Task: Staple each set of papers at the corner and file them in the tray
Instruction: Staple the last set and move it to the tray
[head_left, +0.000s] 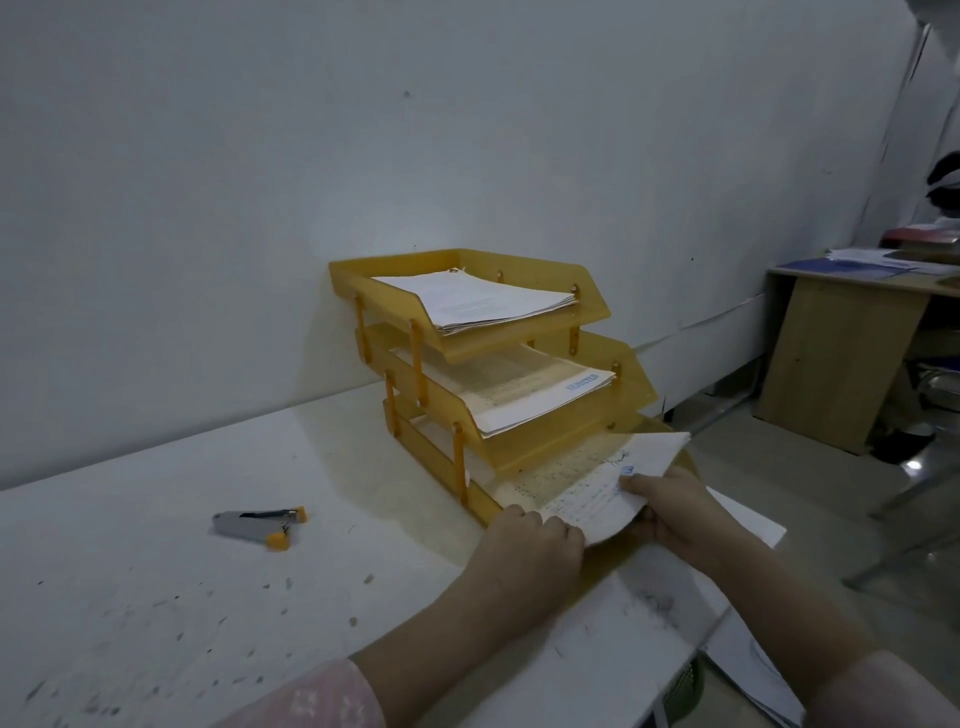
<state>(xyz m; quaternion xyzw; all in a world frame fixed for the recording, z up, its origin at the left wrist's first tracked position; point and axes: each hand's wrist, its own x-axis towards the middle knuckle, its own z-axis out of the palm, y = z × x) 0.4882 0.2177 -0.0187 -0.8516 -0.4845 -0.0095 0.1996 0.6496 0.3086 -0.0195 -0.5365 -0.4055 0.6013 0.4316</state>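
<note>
Sliding papers (597, 488) into the tray's (618, 358) bottom shelf by the desk's (260, 597) right edge, both hands' fingers (644, 486) are gripping them flat; stapler (260, 522) is lying aside.

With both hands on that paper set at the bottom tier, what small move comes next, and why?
Probably slide the paper set further into the bottom tier of the tray. Both the left hand and right hand hold its near edge, and much of it overhangs the front. The stapler lies aside.
</note>
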